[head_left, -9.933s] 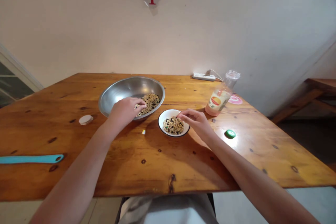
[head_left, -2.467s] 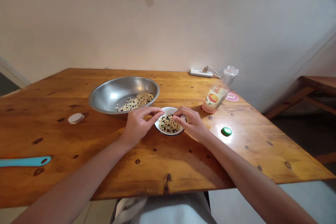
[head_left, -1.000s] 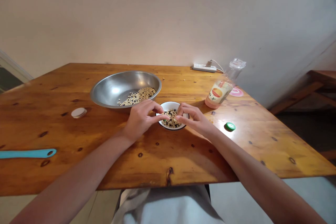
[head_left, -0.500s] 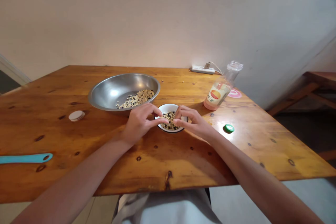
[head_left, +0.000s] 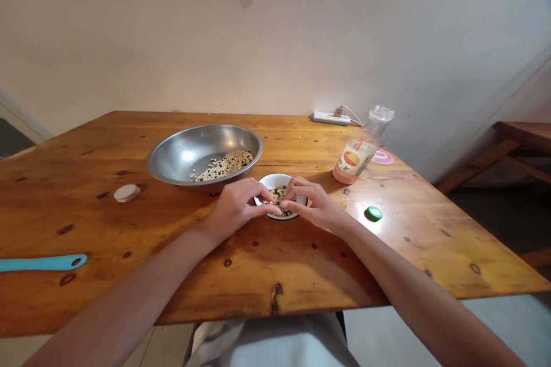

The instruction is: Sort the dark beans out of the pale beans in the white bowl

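A small white bowl with a dark rim (head_left: 275, 178) holds pale and black beans (head_left: 279, 194). My left hand (head_left: 241, 202) reaches over its left side, thumb and fingers curved together above the beans. From the right, my right hand (head_left: 313, 202) dips into the bowl with its fingers pinched. Whatever lies between the fingertips of either hand is too small to make out. Behind and to the left, a large steel basin (head_left: 185, 155) holds more beans (head_left: 226, 165) on its right side.
A clear bottle with pink liquid (head_left: 355, 155) and a green cap (head_left: 373, 214) are on the right. On the left lie a white lid (head_left: 127, 192) and a turquoise handle (head_left: 43, 263). A power strip (head_left: 330, 118) sits at the wall.
My left hand has moved slightly right over the bowl, and the fingertips of both hands are closer together. The view has tilted up slightly.
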Available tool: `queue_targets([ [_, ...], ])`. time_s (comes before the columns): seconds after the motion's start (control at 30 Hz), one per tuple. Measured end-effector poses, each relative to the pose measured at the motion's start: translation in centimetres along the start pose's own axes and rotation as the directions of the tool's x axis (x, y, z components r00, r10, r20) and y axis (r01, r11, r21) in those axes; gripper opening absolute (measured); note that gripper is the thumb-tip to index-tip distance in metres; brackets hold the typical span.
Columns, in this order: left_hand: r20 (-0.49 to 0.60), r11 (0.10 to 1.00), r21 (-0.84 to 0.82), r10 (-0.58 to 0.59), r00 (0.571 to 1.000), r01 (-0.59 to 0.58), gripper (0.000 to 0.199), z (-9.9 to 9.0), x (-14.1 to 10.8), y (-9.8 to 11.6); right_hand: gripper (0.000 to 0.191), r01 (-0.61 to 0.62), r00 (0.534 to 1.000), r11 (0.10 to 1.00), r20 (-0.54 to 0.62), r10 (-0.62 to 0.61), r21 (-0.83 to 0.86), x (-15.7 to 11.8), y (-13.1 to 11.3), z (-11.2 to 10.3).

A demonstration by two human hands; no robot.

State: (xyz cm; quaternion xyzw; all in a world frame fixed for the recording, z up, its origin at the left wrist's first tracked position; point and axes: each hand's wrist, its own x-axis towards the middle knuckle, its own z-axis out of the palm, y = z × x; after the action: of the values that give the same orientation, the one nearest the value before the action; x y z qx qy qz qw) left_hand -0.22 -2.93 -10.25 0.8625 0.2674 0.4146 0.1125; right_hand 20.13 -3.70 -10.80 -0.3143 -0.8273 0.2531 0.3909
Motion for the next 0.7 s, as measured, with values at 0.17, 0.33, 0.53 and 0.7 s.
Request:
queue_targets([
  [0.17,-0.054,0.996,0.072,0.055,0.997,-0.051,0.031,0.06,-0.04,-0.20,0.024,-0.030,0.998,0.999,-0.048,0.032,0.045,-0.05,0.36,-0.15],
  [0.33,-0.142,0.997,0.047,-0.057,0.988,0.064,0.009,-0.19,0.08,-0.07,0.021,-0.051,0.995,0.997,-0.082,0.056,0.059,-0.14,0.83,-0.35],
  [0.53,-0.149,0.989,-0.024,-0.149,0.978,0.147,0.008,-0.34,0.23,0.32,0.018,-0.030,0.998,0.999,-0.056,0.029,-0.015,0.00,0.75,-0.26],
  [0.7,-0.105,0.995,0.035,-0.087,0.991,0.091,0.009,-0.35,0.26,0.69,0.015,-0.037,0.998,0.999,-0.047,0.035,-0.031,0.02,0.77,-0.31],
])
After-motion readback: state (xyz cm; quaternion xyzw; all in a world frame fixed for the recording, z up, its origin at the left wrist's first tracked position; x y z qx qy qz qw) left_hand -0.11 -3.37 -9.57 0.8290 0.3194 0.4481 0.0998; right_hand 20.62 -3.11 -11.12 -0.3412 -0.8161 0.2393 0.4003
